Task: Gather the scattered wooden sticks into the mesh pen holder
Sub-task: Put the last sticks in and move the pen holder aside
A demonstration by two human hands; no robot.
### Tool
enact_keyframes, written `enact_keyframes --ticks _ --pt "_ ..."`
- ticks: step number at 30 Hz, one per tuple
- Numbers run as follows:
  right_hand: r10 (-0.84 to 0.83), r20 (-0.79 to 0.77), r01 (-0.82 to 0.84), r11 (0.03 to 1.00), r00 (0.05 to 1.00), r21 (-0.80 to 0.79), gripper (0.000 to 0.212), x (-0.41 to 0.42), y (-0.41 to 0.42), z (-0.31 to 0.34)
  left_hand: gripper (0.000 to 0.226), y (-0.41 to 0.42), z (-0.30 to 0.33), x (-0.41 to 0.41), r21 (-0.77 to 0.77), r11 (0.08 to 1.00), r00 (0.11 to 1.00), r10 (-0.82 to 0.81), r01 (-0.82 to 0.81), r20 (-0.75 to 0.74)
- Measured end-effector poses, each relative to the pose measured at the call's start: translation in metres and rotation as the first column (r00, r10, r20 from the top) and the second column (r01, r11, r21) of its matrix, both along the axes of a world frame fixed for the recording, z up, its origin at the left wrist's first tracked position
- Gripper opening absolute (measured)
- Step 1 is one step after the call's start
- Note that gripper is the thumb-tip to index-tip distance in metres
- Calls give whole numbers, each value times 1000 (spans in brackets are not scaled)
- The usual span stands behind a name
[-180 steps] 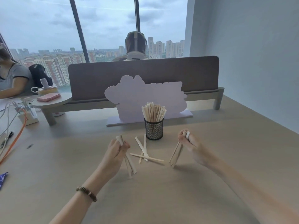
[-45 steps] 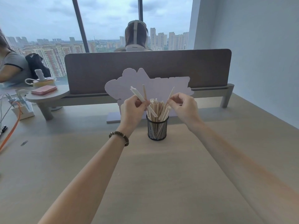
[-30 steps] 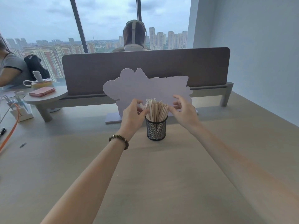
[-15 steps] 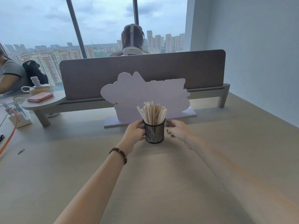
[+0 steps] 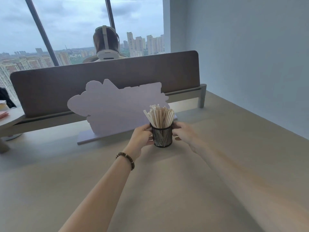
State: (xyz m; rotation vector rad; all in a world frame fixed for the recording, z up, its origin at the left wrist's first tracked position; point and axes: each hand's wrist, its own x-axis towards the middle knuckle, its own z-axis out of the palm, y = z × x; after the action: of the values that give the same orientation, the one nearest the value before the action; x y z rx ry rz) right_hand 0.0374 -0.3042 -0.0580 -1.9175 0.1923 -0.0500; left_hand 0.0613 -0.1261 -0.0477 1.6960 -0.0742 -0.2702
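Black mesh pen holder (image 5: 162, 137) stood upright between the two hands, its wooden sticks (image 5: 160, 117) rising from it and fanning slightly toward the left hand's side. Left hand (image 5: 141, 136) cupped the holder's left wall, fingers curled round it; right hand (image 5: 182, 132) wrapped the opposite wall, so both were clamped on it, equally near. Both forearms reached straight forward over the desk (image 5: 167, 190). No loose sticks showed near either hand, so the gathering looked finished.

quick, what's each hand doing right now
Left hand: grip curled round the mesh pen holder.
Right hand: grip on the holder's other side.
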Motion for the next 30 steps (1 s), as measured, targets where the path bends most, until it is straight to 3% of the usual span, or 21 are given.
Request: enact_keyframes --ticks 6,15,21,30 --pt "-140 -52 147 977 989 155 37 -4 -58 7 46 -74 -2 12 -46 995 996 -86 85 -11" --pt "-282 -53 286 938 958 193 48 1 -129 5 48 -164 -8 27 -8 984 984 -175 175 33" --pt "-342 -53 344 902 938 262 52 11 -153 2 68 -194 -18 34 11 966 964 -259 259 57" --pt "-363 -75 367 873 929 321 30 11 -164 -4 59 -205 -50 51 -45 950 949 -305 309 75"
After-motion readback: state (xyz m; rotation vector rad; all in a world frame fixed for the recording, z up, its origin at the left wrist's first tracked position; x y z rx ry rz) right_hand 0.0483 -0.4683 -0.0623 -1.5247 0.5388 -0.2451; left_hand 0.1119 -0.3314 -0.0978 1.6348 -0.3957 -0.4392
